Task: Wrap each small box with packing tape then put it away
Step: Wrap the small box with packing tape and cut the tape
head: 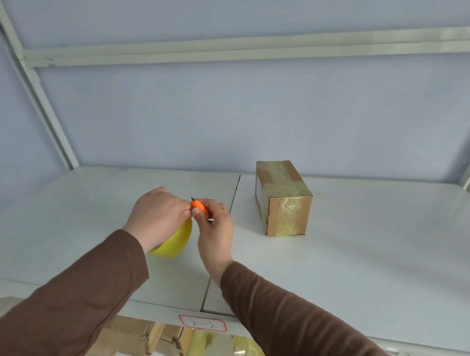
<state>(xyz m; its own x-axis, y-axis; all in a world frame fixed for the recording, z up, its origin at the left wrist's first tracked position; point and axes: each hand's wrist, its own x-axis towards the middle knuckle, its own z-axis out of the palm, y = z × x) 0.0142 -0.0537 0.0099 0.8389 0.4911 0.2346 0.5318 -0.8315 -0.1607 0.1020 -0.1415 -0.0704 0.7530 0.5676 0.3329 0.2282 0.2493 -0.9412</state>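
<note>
Your left grip holds the yellow tape roll; your right grip pinches an orange cutter just beside it. The taped box stands well right on the shelf.

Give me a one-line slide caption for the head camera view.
Left hand on a yellow tape roll, right hand holding an orange cutter, beside a taped cardboard box on a white shelf.

A red-bordered label on the shelf's front edge carries handwritten "2-2".
</note>
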